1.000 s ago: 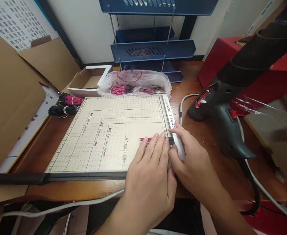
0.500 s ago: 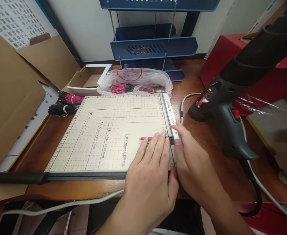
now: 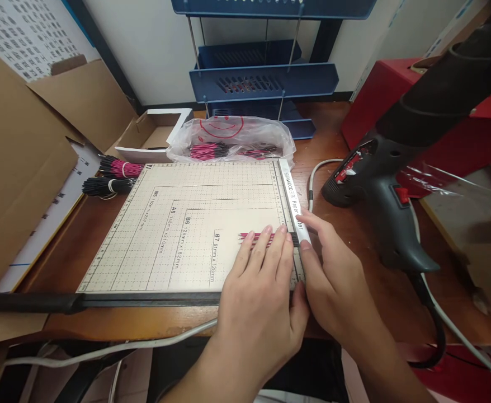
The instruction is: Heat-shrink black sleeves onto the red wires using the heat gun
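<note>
Head view | my left hand [image 3: 257, 302] fingers flat together, pinning pink wires [image 3: 254, 236] on paper cutter [image 3: 187, 229] | my right hand [image 3: 331, 280] at 3 o'clock, fingers together on white rail [image 3: 291, 196].

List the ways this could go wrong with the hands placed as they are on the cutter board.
1. The left hand presses the pink wires flat with its fingertips right at the white guide rail; if a blade runs along that edge, they could be nicked.
2. The right hand rests on the rail; a slip could push the wires askew.
3. The heat gun lies close by, and its cord could snag a forearm.
</note>
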{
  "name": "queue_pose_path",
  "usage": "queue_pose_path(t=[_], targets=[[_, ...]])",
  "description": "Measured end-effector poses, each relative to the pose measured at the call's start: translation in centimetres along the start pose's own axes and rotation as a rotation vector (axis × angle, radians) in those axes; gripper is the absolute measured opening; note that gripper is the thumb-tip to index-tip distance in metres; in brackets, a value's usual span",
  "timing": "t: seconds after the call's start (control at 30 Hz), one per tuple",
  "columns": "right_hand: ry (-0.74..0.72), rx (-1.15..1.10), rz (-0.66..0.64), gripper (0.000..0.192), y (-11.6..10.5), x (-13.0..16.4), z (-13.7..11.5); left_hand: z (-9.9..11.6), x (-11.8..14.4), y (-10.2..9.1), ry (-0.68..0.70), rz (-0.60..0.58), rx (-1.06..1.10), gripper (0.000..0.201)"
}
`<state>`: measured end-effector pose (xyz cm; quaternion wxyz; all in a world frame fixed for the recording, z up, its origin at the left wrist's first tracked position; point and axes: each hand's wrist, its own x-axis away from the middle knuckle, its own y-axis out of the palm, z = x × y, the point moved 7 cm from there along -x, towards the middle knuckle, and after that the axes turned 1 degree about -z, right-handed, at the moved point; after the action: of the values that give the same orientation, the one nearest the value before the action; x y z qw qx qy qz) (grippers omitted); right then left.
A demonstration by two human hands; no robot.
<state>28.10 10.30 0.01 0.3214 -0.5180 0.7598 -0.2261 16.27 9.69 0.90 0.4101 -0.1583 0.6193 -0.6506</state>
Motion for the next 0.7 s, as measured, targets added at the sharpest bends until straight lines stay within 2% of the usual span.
queue_pose_path(t=[0.4,0.7], targets=[[0.000,-0.021,-0.016,0.036,0.16,-0.02,0.09,-0.02,0.24,0.17,0.011,0.026,-0.008,0.053],[0.022,-0.051,-0.029,0.039,0.04,-0.02,0.33,-0.21,0.38,0.46,-0.011,-0.016,0.003,0.054]])
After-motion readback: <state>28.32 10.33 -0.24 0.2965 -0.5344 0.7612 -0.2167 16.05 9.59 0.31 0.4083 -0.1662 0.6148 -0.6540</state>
